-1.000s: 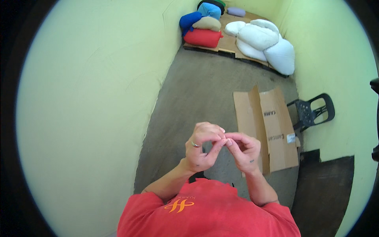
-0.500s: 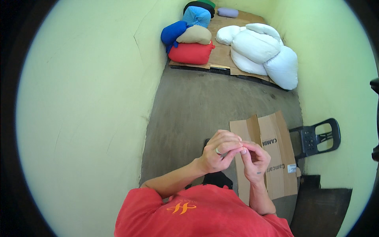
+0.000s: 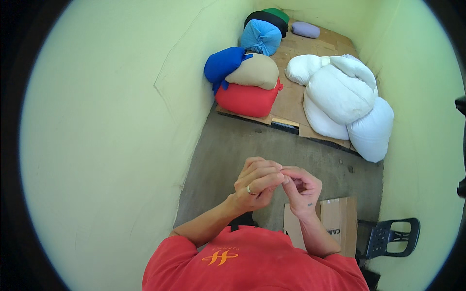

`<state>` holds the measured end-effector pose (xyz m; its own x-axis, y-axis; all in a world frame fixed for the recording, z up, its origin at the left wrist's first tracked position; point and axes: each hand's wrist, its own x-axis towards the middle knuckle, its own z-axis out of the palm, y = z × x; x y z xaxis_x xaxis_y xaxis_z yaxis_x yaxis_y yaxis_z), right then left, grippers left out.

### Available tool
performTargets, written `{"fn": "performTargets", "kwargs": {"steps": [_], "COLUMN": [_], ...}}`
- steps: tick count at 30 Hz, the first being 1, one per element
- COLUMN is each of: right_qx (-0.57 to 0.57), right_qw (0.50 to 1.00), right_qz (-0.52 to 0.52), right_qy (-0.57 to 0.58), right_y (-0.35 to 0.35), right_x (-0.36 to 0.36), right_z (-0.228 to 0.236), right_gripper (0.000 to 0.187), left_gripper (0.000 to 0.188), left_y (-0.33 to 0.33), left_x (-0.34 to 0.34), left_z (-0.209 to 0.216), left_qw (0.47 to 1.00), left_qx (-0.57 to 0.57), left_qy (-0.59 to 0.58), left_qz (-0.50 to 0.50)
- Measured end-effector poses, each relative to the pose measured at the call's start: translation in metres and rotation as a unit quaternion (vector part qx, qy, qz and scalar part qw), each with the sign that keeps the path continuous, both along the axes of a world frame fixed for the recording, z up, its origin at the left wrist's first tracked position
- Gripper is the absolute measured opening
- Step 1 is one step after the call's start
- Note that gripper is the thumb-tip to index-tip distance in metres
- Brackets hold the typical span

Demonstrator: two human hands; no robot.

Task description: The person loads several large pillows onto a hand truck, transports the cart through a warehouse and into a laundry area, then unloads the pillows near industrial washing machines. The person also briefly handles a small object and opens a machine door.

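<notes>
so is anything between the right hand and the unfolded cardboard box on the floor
Nothing visible stands between the right hand and the unfolded cardboard box; the right forearm hides part of it from this view. The dark plastic chair is to its right.

Dark lettering [image 3: 332, 232] marks the cardboard [image 3: 347, 213], an orange emblem [image 3: 221, 257] the red shirt [image 3: 286, 262].

And it's two hands: one left hand [image 3: 256, 182], one right hand [image 3: 303, 189], one ring [image 3: 250, 189] between them! One platform [image 3: 292, 97] carries three stacked bundles [image 3: 247, 100] at its near-left corner, three further bundles [image 3: 260, 38] up the left edge, one lavender bundle [image 3: 306, 30] by the far edge, at least four overlapping white bundles [image 3: 340, 94] along the right. One chair [image 3: 380, 238], one cardboard sheet [image 3: 347, 218]!
</notes>
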<state>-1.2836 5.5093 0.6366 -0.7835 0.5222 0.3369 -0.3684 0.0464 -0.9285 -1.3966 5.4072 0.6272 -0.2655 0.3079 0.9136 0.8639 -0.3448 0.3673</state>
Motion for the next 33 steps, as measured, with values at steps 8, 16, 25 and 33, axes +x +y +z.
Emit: {"fn": "performTargets", "kwargs": {"steps": [8,16,25,33], "right_qx": [0.115,0.027,-0.062,-0.166], "right_qw": [0.992,0.987,0.985,0.986], "right_qz": [-0.052,-0.15,-0.16,-0.031], "right_qy": [-0.02,-0.054,-0.021,-0.006], "right_y": [0.214,0.428,0.723,0.885], "right_x": [-0.233,-0.373,-0.562,-0.708], "right_z": [-0.022,-0.009,-0.032,0.061], "right_gripper": [0.016,0.012,0.01,0.01], "left_gripper": [0.036,0.036,0.032,0.03], "left_y": [0.213,0.458,0.758,0.895], "left_x": [-0.223,-0.378,-0.552,-0.683], "left_z": [-0.033,-0.024,-0.04,0.076], "left_qw": [0.987,0.952,0.957,0.962], "left_qx": [0.025,0.021,-0.015,-0.058], "left_qy": [-0.151,-0.23,-0.247,-0.244], "left_qz": [-0.045,-0.199,-0.151,-0.107]}}
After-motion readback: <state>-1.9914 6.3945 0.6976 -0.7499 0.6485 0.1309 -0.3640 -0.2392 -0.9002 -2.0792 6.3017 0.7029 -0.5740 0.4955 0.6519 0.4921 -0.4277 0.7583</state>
